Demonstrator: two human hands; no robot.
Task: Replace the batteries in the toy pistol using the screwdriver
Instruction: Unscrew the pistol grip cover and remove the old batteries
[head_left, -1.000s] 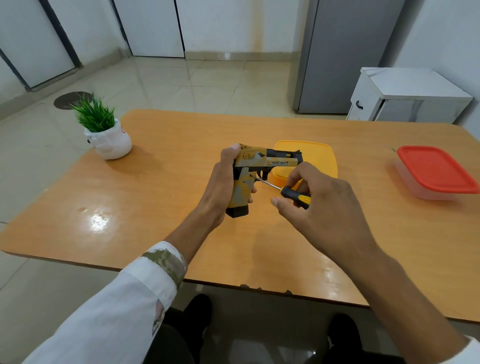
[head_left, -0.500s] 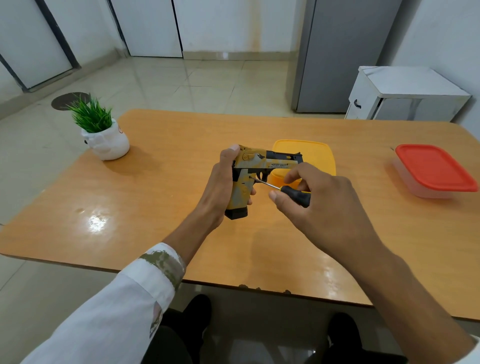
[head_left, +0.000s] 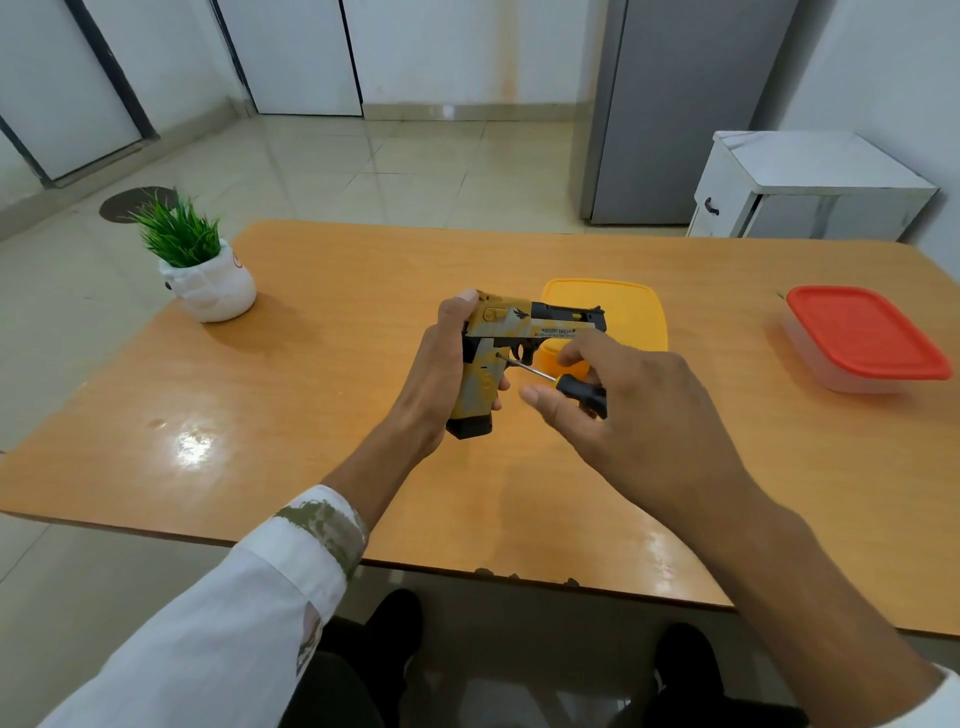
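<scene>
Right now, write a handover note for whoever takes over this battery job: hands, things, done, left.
Left hand: wrapped around the grip of the yellow-and-grey camouflage toy pistol, held above the orange wooden table.
Right hand: holds the black-handled screwdriver, tip set on the grip just behind the trigger.
Done: screwdriver tip placed there.
Left: remove the screw, open the cover, swap batteries, close up. No batteries are in view; the yellow-lidded container and red-lidded container are shut.

The pistol (head_left: 519, 343) carries the black words "DESERT EAGLE" on the side of its slide, with a line of smaller print beneath that is too small to read.
</scene>
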